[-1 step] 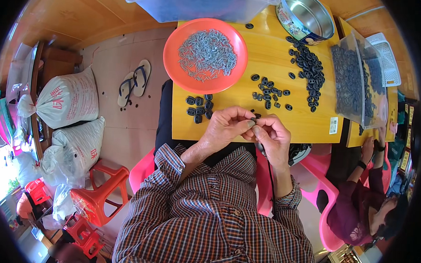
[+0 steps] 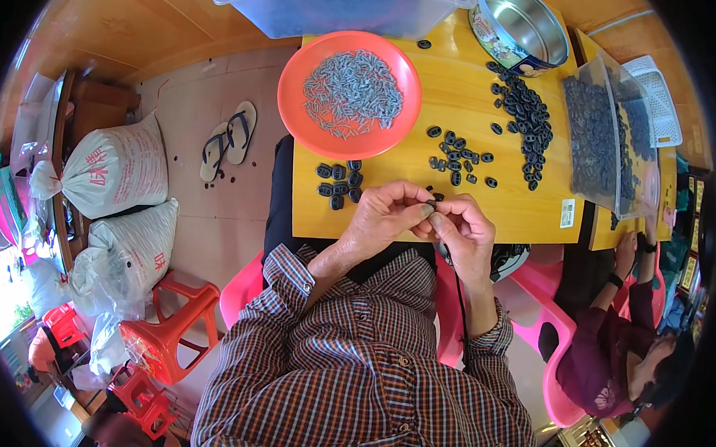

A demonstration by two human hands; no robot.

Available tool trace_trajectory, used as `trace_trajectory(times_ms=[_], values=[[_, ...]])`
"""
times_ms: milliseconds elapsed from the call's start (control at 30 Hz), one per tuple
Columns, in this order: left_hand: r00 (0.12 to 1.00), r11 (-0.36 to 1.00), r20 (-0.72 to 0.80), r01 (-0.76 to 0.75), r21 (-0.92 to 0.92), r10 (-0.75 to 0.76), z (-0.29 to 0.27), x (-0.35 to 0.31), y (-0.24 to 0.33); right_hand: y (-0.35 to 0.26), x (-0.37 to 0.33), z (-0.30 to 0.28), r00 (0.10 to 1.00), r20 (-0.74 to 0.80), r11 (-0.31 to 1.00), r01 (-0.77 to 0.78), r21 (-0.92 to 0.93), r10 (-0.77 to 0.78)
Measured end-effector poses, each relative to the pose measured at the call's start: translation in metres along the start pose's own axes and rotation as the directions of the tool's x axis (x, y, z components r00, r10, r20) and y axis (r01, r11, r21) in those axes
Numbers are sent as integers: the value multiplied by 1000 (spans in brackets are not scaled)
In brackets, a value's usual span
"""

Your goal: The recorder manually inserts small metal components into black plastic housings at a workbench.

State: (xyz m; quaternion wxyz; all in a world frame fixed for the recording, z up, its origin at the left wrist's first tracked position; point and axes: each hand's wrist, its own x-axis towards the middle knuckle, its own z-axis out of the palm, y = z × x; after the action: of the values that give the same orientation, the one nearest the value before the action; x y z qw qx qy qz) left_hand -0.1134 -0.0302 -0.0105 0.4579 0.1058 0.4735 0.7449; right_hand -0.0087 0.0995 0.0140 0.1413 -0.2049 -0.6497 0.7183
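My left hand (image 2: 386, 217) and my right hand (image 2: 466, 230) meet at the table's near edge, fingertips pinched together around a small black plastic piece (image 2: 431, 203). Fingers cover most of it, so its exact shape is hidden. Just left of my hands sits a small group of black oval pieces with holes (image 2: 338, 186). Beyond my fingertips, several more black pieces (image 2: 455, 153) lie loose on the yellow table (image 2: 450, 77). A red-orange round dish (image 2: 292, 103) with a heap of small grey screws (image 2: 353, 89) stands at the left table edge.
A larger black pile (image 2: 529, 123) trails below an open round tin (image 2: 490, 40). Clear plastic boxes stand at the back (image 2: 342, 10) and right (image 2: 594, 137). A person in maroon (image 2: 598, 358) sits at right. White sacks (image 2: 123, 168) and a red stool (image 2: 173, 331) are on the left.
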Motion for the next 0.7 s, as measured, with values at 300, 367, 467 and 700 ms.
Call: trace_trajectory(times_ms=[300, 367, 467, 700], values=[[983, 924, 5, -175, 340, 185, 3, -3, 1, -11, 0, 0, 989, 61, 864, 148, -481, -135], [980, 880, 6, -180, 439, 198, 1, -3, 0, -8, 0, 3, 990, 47, 882, 140, -450, -133], [985, 831, 58, -169, 530, 164, 2, -4, 14, -2, -2, -2, 993, -8, 914, 102, -394, -115], [999, 978, -24, -19, 208, 24, -1, -5, 3, -13, -2, 11, 988, -84, 989, -137, -57, 132]])
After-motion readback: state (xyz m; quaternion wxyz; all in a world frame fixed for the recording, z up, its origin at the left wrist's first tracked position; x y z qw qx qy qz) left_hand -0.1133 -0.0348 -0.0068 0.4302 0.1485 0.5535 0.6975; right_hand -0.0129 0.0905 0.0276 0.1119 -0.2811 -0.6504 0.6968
